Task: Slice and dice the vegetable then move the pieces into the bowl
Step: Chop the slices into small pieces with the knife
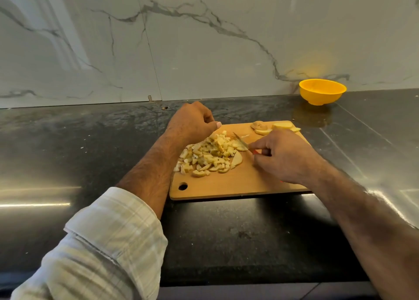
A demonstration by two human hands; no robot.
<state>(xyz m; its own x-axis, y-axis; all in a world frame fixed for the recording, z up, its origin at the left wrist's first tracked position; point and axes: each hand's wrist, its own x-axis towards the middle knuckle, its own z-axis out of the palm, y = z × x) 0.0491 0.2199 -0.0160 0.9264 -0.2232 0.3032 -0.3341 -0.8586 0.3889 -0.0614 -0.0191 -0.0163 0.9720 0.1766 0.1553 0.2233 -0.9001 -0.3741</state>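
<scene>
Right hand (282,158) grips knife (241,141) at diced pile (209,155) on cutting board (244,181); left hand (192,124) fingers curled loosely beside pile, holding nothing; yellow bowl (322,91) well beyond board.

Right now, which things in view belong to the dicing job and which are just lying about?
Job: pale diced vegetable pile; uncut slices; small red-handled knife gripped by right hand; left hand; wooden cutting board; yellow plastic bowl.
Lying about: only the dark stone counter.
</scene>
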